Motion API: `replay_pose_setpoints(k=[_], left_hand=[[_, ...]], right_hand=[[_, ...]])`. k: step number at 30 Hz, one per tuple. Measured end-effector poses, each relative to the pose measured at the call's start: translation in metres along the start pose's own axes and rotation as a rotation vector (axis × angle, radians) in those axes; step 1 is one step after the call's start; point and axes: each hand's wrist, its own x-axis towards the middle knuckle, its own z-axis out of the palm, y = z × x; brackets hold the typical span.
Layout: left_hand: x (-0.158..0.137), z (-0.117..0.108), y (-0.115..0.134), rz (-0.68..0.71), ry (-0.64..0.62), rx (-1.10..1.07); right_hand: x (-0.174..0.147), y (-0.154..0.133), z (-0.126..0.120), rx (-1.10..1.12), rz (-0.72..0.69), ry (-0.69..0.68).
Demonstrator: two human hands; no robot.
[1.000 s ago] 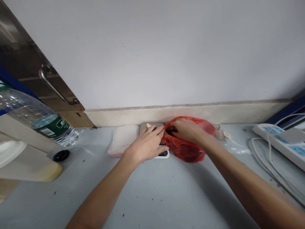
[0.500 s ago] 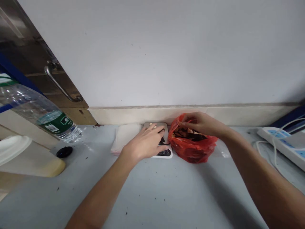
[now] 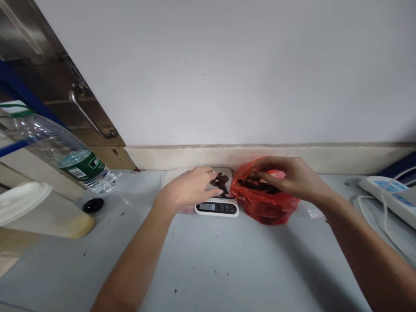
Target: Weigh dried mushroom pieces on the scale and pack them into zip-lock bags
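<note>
A small digital kitchen scale (image 3: pixel 216 208) with a white edge and black display panel lies near the wall. Dark brown dried pieces (image 3: pixel 221 182) rest on its plate. My left hand (image 3: pixel 190 187) hovers at the scale's left side, thumb and fingers apart, beside the pieces. Against the scale's right side stands a red plastic bag (image 3: pixel 268 208), its mouth open, holding more dark and brown pieces (image 3: pixel 260 184). My right hand (image 3: pixel 292 175) reaches into the bag with fingers bent together among the contents; what they pinch is too unclear to make out.
White paper sheets (image 3: pixel 169 177) lie partly under my left forearm side. A water bottle (image 3: pixel 78 162), a lidded plastic container (image 3: pixel 45 212) and a black cap (image 3: pixel 92 205) are at the left. At the right sits a white power strip (image 3: pixel 390 190) with cables. The wall (image 3: pixel 227 86) closes off the back.
My left hand has moved left, off the scale's middle, uncovering the display and dark pieces. My right hand has sunk slightly deeper into the bag. The view has shifted a little.
</note>
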Motion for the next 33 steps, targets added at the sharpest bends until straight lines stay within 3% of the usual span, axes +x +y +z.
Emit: replay_pose_setpoints(k=[4, 8, 13, 16, 21, 24, 27, 31, 33], left_hand=[[-0.011, -0.015, -0.025, -0.178, 0.020, -0.016], [-0.016, -0.019, -0.047, -0.315, -0.074, 0.016], [-0.012, -0.015, -0.054, -0.346, -0.177, -0.017], [-0.013, -0.015, -0.054, -0.342, -0.170, -0.028], [-0.021, -0.021, -0.059, -0.338, -0.070, -0.021], [-0.025, -0.023, -0.059, -0.282, 0.090, -0.053], [-0.026, -0.024, -0.055, -0.219, 0.285, -0.122], [-0.026, -0.026, -0.049, -0.188, 0.409, -0.131], [-0.026, -0.027, -0.048, -0.171, 0.410, -0.115]], right_hand=[[0.014, -0.017, 0.014, 0.039, -0.027, -0.057], [0.041, -0.035, 0.040, 0.008, 0.028, -0.172], [0.065, -0.049, 0.065, -0.074, 0.027, -0.371], [0.067, -0.052, 0.068, -0.100, 0.028, -0.384], [0.058, -0.053, 0.061, -0.104, 0.037, -0.309], [0.051, -0.059, 0.058, -0.020, 0.011, -0.240], [0.046, -0.065, 0.057, -0.028, -0.008, -0.285], [0.045, -0.059, 0.047, -0.393, 0.192, -0.295], [0.043, -0.048, 0.039, -0.460, 0.316, -0.339]])
